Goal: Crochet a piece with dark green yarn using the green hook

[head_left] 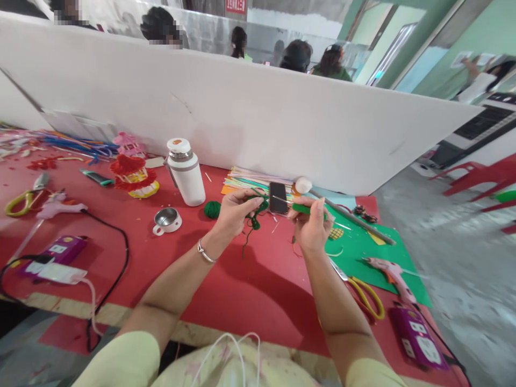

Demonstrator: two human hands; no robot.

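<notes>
A person's two hands are busy with green yarn over the red surface (266, 293). The step in hand looks like making a small knotty bit with a hook. The left hand (239, 212) has a closed grip, with thumb and fingers pinching the yarn (255, 221). A loose end hangs down from it. The right hand (312, 223) has a closed grip too, wrapped around the green handle of the hook (301, 208). The thin metal tip points left, at the yarn. It is very near, but I cannot tell if it touches.

The yarn is in the middle of the scene, held up between the two hands, a bit left of the phone (278, 196). A green ball (212, 209) sits just left of the left hand. Farther left are a cup (166, 220) and a white bottle (189, 180). On the near right lie yellow scissors (367, 298) and a pink glue gun (393, 274).

I think the next move calls for a steady left pinch, so the tip can slip into a loop and catch the strand.
</notes>
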